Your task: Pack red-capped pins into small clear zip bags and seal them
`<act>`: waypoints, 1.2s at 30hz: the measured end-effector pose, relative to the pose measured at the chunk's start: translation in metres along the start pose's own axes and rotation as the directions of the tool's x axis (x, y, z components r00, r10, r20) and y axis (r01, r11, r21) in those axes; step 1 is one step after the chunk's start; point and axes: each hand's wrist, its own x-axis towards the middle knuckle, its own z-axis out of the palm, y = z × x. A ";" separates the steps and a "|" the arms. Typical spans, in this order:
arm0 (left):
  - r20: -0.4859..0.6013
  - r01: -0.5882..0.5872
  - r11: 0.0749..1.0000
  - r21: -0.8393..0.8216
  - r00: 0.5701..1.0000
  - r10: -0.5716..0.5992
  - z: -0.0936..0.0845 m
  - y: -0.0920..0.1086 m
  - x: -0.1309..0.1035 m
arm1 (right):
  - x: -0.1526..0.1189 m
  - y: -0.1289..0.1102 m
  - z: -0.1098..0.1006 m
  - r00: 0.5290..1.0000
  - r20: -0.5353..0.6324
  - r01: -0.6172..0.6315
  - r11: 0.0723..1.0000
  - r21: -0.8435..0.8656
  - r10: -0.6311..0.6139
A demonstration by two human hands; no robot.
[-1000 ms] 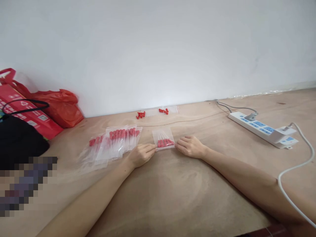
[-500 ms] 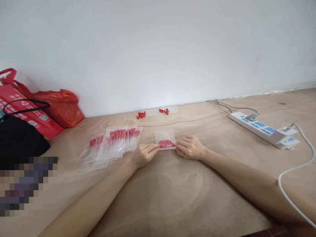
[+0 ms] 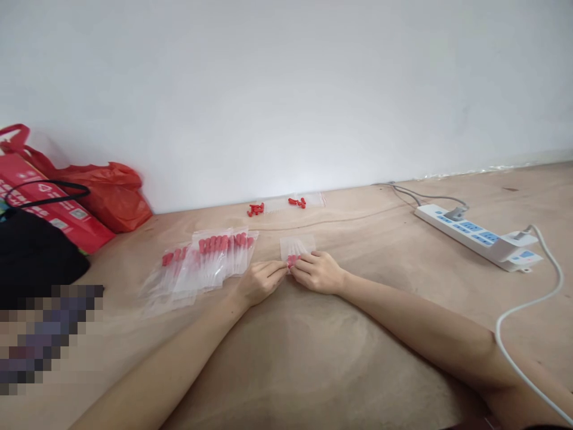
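Note:
A small clear plastic bag (image 3: 298, 243) with red-ended pieces in it lies flat at the middle of the wooden table. My left hand (image 3: 264, 280) pinches the near left corner of this bag. Close beside it, my right hand (image 3: 319, 272) has its fingers together on the bag's near edge, covering most of the red ends. To the left lies an overlapping row of filled clear bags (image 3: 212, 257), red ends toward the wall.
Near the wall are loose red pieces (image 3: 255, 209) and a flat clear bag (image 3: 275, 204). A white power strip (image 3: 465, 230) with cables sits right. Red bags (image 3: 107, 191) and black cloth (image 3: 36, 257) lie left.
My right hand has slid left along the bag's near edge, from its right corner to beside my left hand. My left hand has stayed in place.

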 end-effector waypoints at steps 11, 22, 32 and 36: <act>0.025 0.043 0.998 -0.055 0.999 -0.042 -0.002 0.001 0.000 | -0.005 0.005 -0.012 0.999 0.043 0.032 0.999 -0.042 -0.030; 0.034 0.096 0.990 -0.105 0.995 -0.093 -0.002 0.001 -0.005 | -0.031 0.022 -0.032 0.978 0.192 -0.062 0.992 -0.109 0.082; 0.101 0.103 0.988 -0.111 0.991 -0.092 -0.002 0.002 -0.007 | -0.022 0.016 -0.028 0.976 0.186 -0.113 0.994 -0.014 0.113; 0.089 0.123 0.981 -0.149 0.990 -0.110 0.003 0.004 -0.005 | -0.019 0.011 -0.018 0.984 0.176 -0.043 0.999 0.002 0.042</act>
